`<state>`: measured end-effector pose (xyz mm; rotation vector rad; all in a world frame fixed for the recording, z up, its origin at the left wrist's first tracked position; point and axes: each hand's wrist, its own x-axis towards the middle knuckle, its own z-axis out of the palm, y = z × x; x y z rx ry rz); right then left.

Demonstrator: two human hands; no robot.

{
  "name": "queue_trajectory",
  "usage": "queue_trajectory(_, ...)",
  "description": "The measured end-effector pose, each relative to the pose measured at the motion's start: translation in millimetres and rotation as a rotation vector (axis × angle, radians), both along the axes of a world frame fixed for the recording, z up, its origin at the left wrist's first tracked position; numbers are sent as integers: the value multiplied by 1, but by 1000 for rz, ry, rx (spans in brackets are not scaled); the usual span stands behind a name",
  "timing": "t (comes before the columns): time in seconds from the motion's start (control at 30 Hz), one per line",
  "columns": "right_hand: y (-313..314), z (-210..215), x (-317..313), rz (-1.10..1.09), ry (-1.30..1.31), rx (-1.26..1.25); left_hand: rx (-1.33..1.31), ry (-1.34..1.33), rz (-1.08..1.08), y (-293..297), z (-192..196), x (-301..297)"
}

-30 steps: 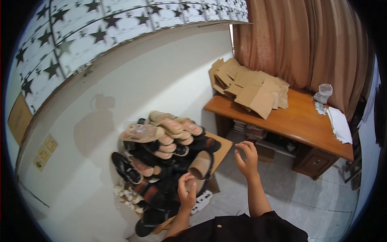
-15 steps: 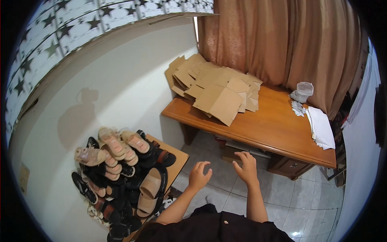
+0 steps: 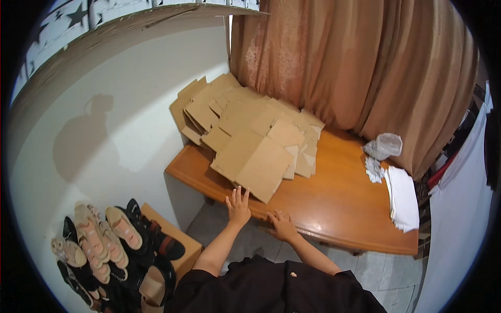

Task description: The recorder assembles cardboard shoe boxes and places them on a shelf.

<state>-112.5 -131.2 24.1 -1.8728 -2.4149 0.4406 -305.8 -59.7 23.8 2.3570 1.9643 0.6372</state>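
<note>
Flattened cardboard boxes point(image 3: 255, 167) lie in an overlapping heap on the brown wooden table point(image 3: 334, 208). My left hand point(image 3: 238, 208) reaches to the front edge of the heap with its fingers spread, and the fingertips are at the lowest corner of the cardboard; whether they touch it I cannot tell. Beside it, my right hand point(image 3: 283, 227) is at the table's front edge, fingers stretched out and holding nothing.
Several shoes and sandals point(image 3: 122, 232) are piled on a small table point(image 3: 180, 240) at the lower left. White sheets point(image 3: 402, 201), small silvery packets point(image 3: 373, 169) and a clear plastic bag point(image 3: 385, 146) sit at the table's right. Behind hangs a brown curtain point(image 3: 323, 62).
Both hands have moved forward to the table's front edge, and the left one has come up to the cardboard. The view has shifted closer to the table; the shoes now sit lower left.
</note>
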Motion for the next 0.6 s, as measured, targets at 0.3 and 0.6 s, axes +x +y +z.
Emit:
queue_trajectory(0.3, 90, 0, 37, -135, 172, -35, 53, 216, -400, 102, 2, -8)
queue_trajectory(0.6, 142, 22, 75, -413, 794, 437, 633, -429, -429, 144, 110, 17)
